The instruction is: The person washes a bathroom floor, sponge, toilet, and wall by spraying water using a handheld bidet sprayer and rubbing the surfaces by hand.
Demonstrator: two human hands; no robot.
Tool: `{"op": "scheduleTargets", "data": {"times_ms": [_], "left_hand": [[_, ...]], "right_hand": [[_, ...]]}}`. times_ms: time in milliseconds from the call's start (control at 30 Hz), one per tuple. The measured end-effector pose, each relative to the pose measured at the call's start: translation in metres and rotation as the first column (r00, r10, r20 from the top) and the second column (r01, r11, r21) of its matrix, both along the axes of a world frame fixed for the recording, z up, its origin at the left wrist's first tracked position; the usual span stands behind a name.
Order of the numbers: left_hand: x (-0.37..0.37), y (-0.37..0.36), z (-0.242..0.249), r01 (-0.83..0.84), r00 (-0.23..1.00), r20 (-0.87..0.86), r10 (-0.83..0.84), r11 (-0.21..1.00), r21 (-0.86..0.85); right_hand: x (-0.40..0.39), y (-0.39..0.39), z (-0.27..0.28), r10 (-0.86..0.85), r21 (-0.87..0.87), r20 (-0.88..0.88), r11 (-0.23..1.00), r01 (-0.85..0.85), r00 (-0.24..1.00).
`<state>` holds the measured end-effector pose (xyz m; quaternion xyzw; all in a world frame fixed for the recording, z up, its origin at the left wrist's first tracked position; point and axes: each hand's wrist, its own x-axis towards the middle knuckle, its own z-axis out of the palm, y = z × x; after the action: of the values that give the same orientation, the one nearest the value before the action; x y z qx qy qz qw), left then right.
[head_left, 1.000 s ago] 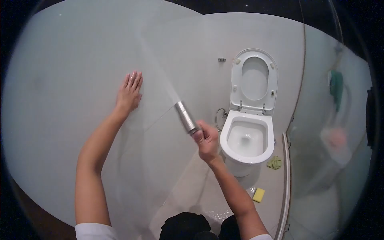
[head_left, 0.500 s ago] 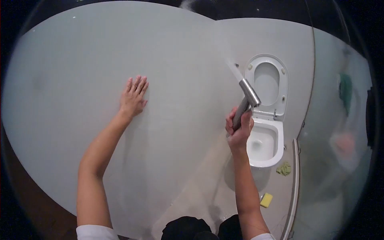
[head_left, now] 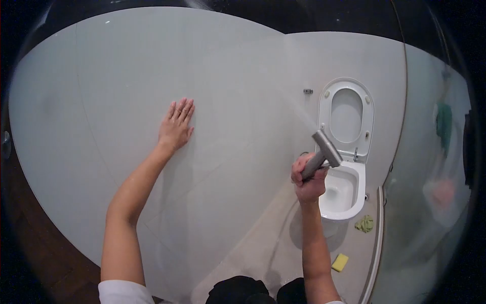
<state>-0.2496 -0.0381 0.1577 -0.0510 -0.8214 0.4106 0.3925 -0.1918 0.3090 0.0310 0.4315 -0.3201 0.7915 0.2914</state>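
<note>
My left hand [head_left: 176,125] lies flat with fingers extended against a large pale, smooth panel [head_left: 223,101], holding nothing. My right hand [head_left: 310,177] is wrapped round the handle of a metal bidet sprayer [head_left: 328,148]. A thin spray of water leaves the sprayer's head toward the upper left, onto the pale surface. Behind my right hand stands a white toilet [head_left: 342,195], its raised seat [head_left: 322,114] upright against the wall. The fingertips of my right hand are partly hidden by the handle.
A yellow sponge [head_left: 340,262] and a crumpled green cloth [head_left: 364,223] lie on the floor right of my right forearm. A small metal wall fitting [head_left: 308,91] sits left of the raised seat. A frosted glass panel [head_left: 420,152] and a low floor edging [head_left: 377,243] bound the right side.
My right hand has drawn the sprayer lower and back toward me, and the spray still flows. The whole view has shifted slightly. My left hand stays flat on the panel.
</note>
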Motion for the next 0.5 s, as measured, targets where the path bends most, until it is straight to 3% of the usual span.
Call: {"op": "scheduleTargets", "data": {"times_ms": [100, 200, 267, 367, 400, 500], "left_hand": [[0.004, -0.002, -0.007, 0.034, 0.998, -0.056, -0.033, 0.999, 0.003], [0.005, 0.002, -0.007, 0.054, 0.997, -0.065, -0.051, 0.998, 0.034], [0.008, 0.005, -0.01, 0.031, 0.998, -0.052, -0.028, 0.998, 0.055], [0.004, 0.006, -0.028, 0.042, 0.999, 0.005, -0.042, 0.998, 0.047], [0.002, 0.009, -0.037, 0.032, 0.999, 0.012, -0.033, 0.998, 0.049], [-0.004, 0.012, -0.065, 0.022, 0.993, 0.113, -0.023, 1.0, 0.008]], "right_hand": [[0.006, 0.008, -0.011, -0.149, 0.163, 0.029, 0.976, 0.143, 0.988], [0.002, 0.02, -0.027, -0.203, 0.219, 0.188, 0.962, 0.161, 0.961], [0.003, 0.028, -0.039, -0.332, 0.243, 0.421, 0.938, 0.247, 0.844], [0.001, 0.034, -0.076, -0.257, 0.291, 0.515, 0.95, 0.115, 0.818], [0.007, 0.037, -0.084, -0.31, 0.4, 0.436, 0.908, 0.127, 0.845], [0.018, 0.024, -0.107, -0.279, 0.486, 0.364, 0.871, 0.074, 0.889]]}}
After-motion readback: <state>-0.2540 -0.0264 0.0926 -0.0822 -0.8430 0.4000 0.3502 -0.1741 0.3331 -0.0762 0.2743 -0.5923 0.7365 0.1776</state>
